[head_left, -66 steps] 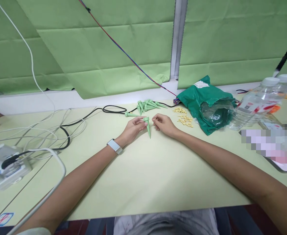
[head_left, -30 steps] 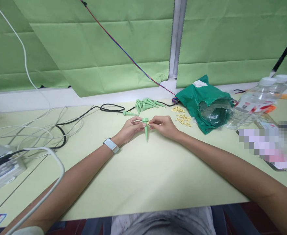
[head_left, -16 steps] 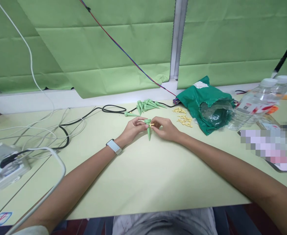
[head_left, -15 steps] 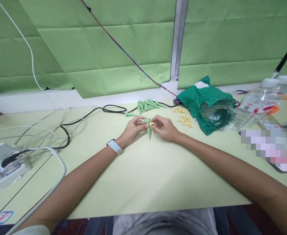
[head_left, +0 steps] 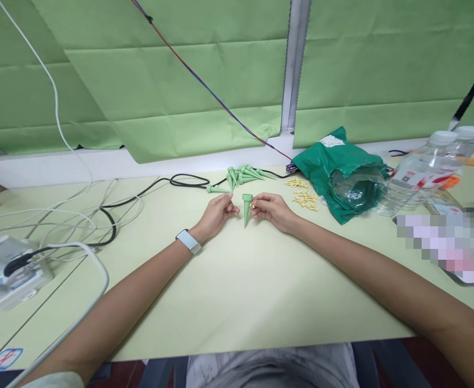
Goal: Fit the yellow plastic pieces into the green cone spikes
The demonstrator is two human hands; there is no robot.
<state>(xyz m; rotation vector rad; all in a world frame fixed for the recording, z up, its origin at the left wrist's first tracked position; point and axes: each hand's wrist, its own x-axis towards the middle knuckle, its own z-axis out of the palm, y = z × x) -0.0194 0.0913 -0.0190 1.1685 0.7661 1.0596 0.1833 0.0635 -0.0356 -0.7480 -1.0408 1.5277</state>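
Observation:
A green plastic watering spike (head_left: 246,208) with a wide cap hangs point down between my hands. My right hand (head_left: 272,210) pinches it from the right, fingertips at a small yellow piece on its side, mostly hidden by the fingers. My left hand (head_left: 218,214) is apart from the spike, on its left, with the fingers loosely bent and nothing seen in them. One more green spike (head_left: 216,189) lies just beyond my left hand. Behind lies a pile of green spikes (head_left: 250,173), and small yellow parts (head_left: 305,199) lie in clusters right of my right hand.
A torn green plastic bag (head_left: 326,172) stands at the back right beside clear bottles (head_left: 417,172). On the left are a black cable (head_left: 111,221), tangled white wires and a white power device (head_left: 11,275). Green paper (head_left: 180,81) covers the wall behind the table.
My left hand has let go of the spike and drawn back to the left. My right hand still holds the spike, and the yellow piece is now largely covered by its fingers.

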